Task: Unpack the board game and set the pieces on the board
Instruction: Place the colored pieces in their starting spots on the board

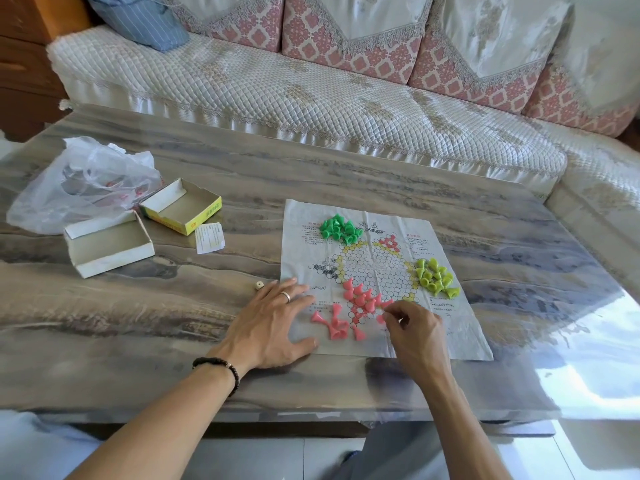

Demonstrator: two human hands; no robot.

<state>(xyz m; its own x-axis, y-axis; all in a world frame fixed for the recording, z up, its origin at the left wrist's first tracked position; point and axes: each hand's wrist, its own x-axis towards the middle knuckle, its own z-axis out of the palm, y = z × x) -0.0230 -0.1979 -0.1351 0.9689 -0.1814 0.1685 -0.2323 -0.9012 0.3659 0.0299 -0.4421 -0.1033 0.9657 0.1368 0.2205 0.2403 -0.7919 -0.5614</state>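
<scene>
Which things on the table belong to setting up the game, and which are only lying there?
For the job:
paper board
pink pieces
dark green pieces
light green pieces
right hand, pinching a pink piece
left hand, flat on the board's edge

Lying about:
plastic bag
two open box halves
paper slip
small die

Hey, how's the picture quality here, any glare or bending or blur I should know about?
Head view: strong window glare washes out the table at its right edge; wide-angle bending curves the sofa; the paper board is sharp enough for its circles, its print unreadable; right hand slightly soft.
</scene>
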